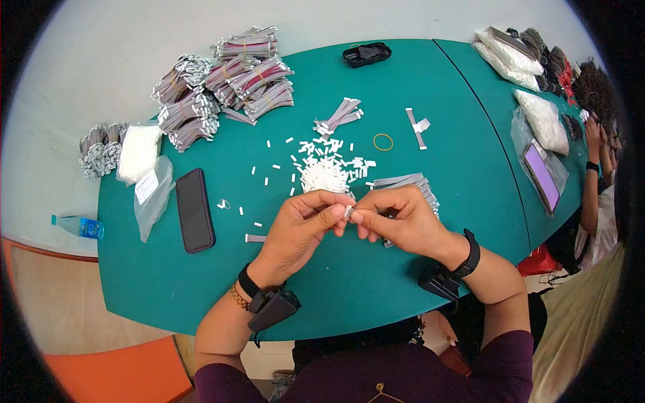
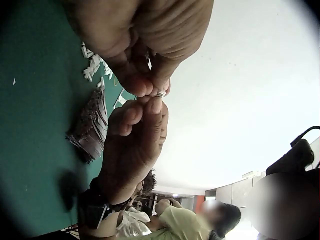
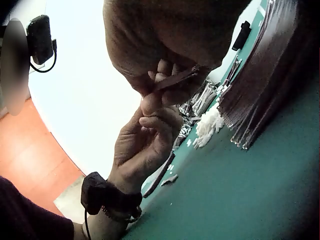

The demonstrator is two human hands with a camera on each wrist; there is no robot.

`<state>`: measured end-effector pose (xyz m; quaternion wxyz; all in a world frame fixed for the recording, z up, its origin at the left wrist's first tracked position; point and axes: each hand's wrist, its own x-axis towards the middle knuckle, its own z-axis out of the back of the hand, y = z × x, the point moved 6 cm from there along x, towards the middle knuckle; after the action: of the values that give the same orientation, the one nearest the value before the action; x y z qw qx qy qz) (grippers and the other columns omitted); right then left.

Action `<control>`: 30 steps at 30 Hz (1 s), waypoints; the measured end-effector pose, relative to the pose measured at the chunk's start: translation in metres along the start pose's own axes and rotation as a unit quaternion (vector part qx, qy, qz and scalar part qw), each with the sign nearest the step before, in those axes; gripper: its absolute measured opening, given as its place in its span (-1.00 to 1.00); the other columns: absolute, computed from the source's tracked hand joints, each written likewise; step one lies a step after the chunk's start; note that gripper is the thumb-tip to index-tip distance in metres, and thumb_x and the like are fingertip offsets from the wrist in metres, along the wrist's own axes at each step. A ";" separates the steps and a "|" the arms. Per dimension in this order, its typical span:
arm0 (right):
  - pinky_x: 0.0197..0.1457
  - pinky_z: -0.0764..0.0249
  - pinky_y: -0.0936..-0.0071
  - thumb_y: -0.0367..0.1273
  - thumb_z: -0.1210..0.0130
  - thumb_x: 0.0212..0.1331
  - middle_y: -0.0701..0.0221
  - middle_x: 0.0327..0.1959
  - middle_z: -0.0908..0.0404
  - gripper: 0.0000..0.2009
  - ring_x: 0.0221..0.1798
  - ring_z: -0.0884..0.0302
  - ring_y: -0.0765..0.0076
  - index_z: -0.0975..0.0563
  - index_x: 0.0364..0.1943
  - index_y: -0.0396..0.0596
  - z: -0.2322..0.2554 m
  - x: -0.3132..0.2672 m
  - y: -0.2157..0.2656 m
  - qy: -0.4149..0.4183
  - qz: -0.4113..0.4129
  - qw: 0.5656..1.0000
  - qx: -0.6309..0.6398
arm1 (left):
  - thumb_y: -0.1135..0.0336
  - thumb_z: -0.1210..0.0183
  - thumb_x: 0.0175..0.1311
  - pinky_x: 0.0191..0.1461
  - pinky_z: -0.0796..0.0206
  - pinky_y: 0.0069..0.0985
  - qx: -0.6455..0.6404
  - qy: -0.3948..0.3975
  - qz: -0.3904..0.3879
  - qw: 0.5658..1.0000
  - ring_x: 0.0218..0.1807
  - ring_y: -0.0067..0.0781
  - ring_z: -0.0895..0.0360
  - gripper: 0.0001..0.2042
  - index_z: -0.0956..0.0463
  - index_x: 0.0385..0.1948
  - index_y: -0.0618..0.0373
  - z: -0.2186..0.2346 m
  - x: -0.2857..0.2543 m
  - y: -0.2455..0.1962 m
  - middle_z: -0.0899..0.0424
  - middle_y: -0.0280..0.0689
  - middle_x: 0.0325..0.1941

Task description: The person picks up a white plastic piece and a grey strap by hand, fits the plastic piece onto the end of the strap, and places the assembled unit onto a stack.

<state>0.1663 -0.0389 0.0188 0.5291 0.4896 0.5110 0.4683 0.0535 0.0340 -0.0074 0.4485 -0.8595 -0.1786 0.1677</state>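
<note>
Both hands meet above the green table, fingertips nearly touching. The left hand pinches a small white-and-grey piece between thumb and index finger. From the other side, the right hand pinches a short grey flat cable, which runs back under its palm in the right wrist view. How the piece and the cable end join is hidden by the fingertips. Just beyond the hands lies a pile of small white pieces. A stack of grey flat cables lies beside and partly behind the right hand.
Bundled cables fill the back left, near a white-filled bag and a dark phone. Farther back are loose cables, a rubber band and a black pouch. Another person's arm shows at right.
</note>
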 end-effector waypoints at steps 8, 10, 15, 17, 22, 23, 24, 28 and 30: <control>-0.49 -0.31 0.72 -0.39 -0.06 0.17 0.51 -0.58 -0.52 -0.87 -0.53 -0.39 0.70 -0.56 -0.43 -0.14 0.000 0.000 -0.003 -0.005 -0.011 1.000 0.014 | 0.42 -0.10 0.21 -0.25 -0.28 -0.68 -0.003 0.000 -0.002 1.000 -0.34 -0.64 -0.41 -0.82 -0.51 -0.20 0.28 0.000 0.000 0.000 -0.55 -0.34 -0.34; -0.49 -0.31 0.73 -0.39 -0.06 0.17 0.52 -0.58 -0.52 -0.87 -0.54 -0.39 0.70 -0.56 -0.43 -0.15 0.000 0.000 -0.002 -0.007 -0.007 1.000 0.012 | 0.39 -0.11 0.20 -0.27 -0.29 -0.68 0.001 -0.004 -0.007 1.000 -0.35 -0.64 -0.43 -0.82 -0.51 -0.22 0.26 0.000 0.000 0.000 -0.55 -0.34 -0.36; -0.49 -0.31 0.73 -0.40 -0.07 0.16 0.51 -0.58 -0.52 -0.88 -0.54 -0.39 0.71 -0.56 -0.44 -0.15 0.000 0.000 0.001 -0.017 0.022 1.000 -0.007 | 0.39 -0.12 0.20 -0.27 -0.29 -0.68 0.001 -0.008 -0.010 1.000 -0.35 -0.63 -0.43 -0.82 -0.51 -0.22 0.26 0.001 0.001 0.001 -0.55 -0.33 -0.36; -0.49 -0.31 0.72 -0.40 -0.08 0.16 0.51 -0.58 -0.52 -0.88 -0.54 -0.39 0.71 -0.56 -0.44 -0.15 0.000 0.000 0.001 -0.017 0.031 0.999 -0.011 | 0.39 -0.12 0.20 -0.27 -0.29 -0.68 0.000 -0.008 -0.008 1.000 -0.35 -0.63 -0.43 -0.82 -0.50 -0.22 0.26 0.001 0.001 0.001 -0.55 -0.33 -0.35; -0.52 -0.31 0.74 -0.38 -0.09 0.15 0.50 -0.58 -0.53 -0.87 -0.55 -0.40 0.72 -0.55 -0.46 -0.13 0.001 0.000 -0.002 -0.019 -0.016 1.000 0.010 | 0.39 -0.12 0.20 -0.26 -0.29 -0.68 -0.009 -0.002 -0.006 1.000 -0.35 -0.63 -0.43 -0.82 -0.50 -0.22 0.26 0.001 0.000 0.002 -0.56 -0.32 -0.34; -0.52 -0.31 0.74 -0.38 -0.09 0.15 0.50 -0.58 -0.54 -0.87 -0.56 -0.40 0.72 -0.55 -0.47 -0.13 0.001 0.000 -0.003 -0.019 -0.024 0.999 0.016 | 0.39 -0.12 0.20 -0.26 -0.29 -0.68 -0.010 -0.001 -0.006 1.000 -0.35 -0.63 -0.43 -0.82 -0.50 -0.22 0.26 0.001 0.000 0.002 -0.56 -0.33 -0.34; -0.53 -0.31 0.75 -0.37 -0.10 0.15 0.50 -0.58 -0.54 -0.86 -0.56 -0.41 0.72 -0.55 -0.48 -0.12 0.001 0.000 -0.005 -0.018 -0.032 0.999 0.022 | 0.39 -0.12 0.20 -0.26 -0.29 -0.68 -0.010 -0.001 -0.006 1.000 -0.35 -0.63 -0.43 -0.82 -0.50 -0.22 0.26 0.001 0.000 0.002 -0.56 -0.33 -0.34; -0.54 -0.30 0.76 -0.36 -0.10 0.16 0.52 -0.59 -0.54 -0.85 -0.57 -0.40 0.73 -0.54 -0.50 -0.10 0.001 0.000 -0.007 -0.024 -0.029 0.999 0.027 | 0.38 -0.12 0.20 -0.27 -0.29 -0.68 -0.018 -0.003 -0.003 1.000 -0.35 -0.64 -0.43 -0.82 -0.50 -0.22 0.25 0.002 0.000 0.003 -0.55 -0.34 -0.34; -0.54 -0.29 0.77 -0.36 -0.09 0.16 0.52 -0.59 -0.53 -0.85 -0.57 -0.40 0.73 -0.54 -0.50 -0.10 0.000 0.000 -0.005 -0.030 -0.020 0.999 0.026 | 0.38 -0.12 0.20 -0.28 -0.29 -0.68 -0.018 -0.003 -0.002 1.000 -0.35 -0.64 -0.43 -0.82 -0.50 -0.22 0.25 0.001 0.000 0.002 -0.55 -0.35 -0.35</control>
<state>0.1663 -0.0397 0.0136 0.5405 0.5069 0.5168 0.4288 0.0532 0.0338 -0.0102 0.4326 -0.8666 -0.1850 0.1662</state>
